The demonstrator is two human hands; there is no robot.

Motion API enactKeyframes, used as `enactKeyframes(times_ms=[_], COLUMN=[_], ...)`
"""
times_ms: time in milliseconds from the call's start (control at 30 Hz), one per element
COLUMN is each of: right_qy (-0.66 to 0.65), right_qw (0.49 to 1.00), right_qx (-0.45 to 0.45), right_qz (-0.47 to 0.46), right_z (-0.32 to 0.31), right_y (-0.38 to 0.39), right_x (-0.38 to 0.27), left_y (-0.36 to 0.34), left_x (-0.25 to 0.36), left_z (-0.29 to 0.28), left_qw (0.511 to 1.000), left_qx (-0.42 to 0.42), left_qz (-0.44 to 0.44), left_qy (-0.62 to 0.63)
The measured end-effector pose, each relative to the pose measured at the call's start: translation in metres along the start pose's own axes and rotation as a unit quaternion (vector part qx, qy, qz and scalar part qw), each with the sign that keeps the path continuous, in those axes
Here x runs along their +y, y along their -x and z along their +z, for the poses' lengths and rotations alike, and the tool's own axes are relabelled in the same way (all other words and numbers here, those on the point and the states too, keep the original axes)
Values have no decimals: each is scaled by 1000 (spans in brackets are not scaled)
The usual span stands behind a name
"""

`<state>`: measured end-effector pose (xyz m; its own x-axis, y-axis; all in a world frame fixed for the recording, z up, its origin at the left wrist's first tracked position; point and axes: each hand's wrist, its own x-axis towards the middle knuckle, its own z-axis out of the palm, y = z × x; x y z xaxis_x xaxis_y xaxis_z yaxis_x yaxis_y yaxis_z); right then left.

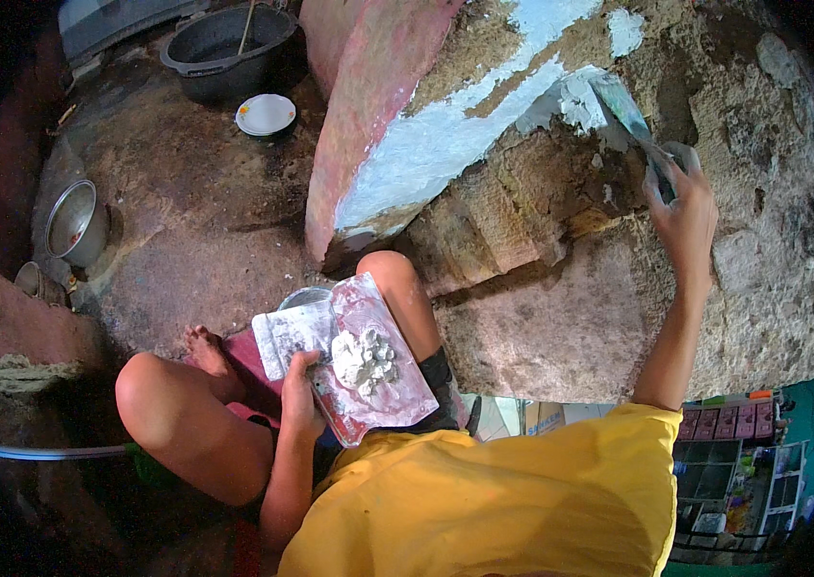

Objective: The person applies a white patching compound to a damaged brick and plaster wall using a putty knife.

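Note:
In my right hand (684, 197) is a putty knife (622, 108), gripped by its handle. Its blade lies at the edge of fresh white putty (578, 101) on the rough wall (715, 125). A band of smooth white coating (421, 162) runs along the wall's corner. My left hand (301, 389) grips a reddish flat board (397, 332) over my lap, thumb on top and fingers hidden beneath. On the board sits a lumpy heap of putty (366, 362). A smeared white flat piece (292, 332) lies by my left thumb, partly over a round container (306, 296).
A large dark basin (234, 67) with a stick in it stands at the far left, near a white-lidded bowl (266, 115). A metal pot (78, 223) tilts on the dirty floor (176, 192). Shelving (734, 471) shows at the lower right.

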<state>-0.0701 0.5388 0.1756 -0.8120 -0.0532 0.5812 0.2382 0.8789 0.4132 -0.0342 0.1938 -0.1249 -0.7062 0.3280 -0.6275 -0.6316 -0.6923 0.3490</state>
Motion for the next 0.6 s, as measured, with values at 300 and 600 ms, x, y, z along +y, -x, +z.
enactKeyframes(times_ms=[300,600], right_qy=[-35,-76], right_qw=[999,996], right_qx=[9,39], right_qz=[-1,-24], right_z=[-13,-25], right_y=[41,34], right_x=[-16,-44], left_y=[-6,-1], left_x=[-5,1], left_z=[-10,-2], left_qw=[1000,1000], left_qx=[11,-3], left_qz=[7,4], left_qy=[-17,-26])
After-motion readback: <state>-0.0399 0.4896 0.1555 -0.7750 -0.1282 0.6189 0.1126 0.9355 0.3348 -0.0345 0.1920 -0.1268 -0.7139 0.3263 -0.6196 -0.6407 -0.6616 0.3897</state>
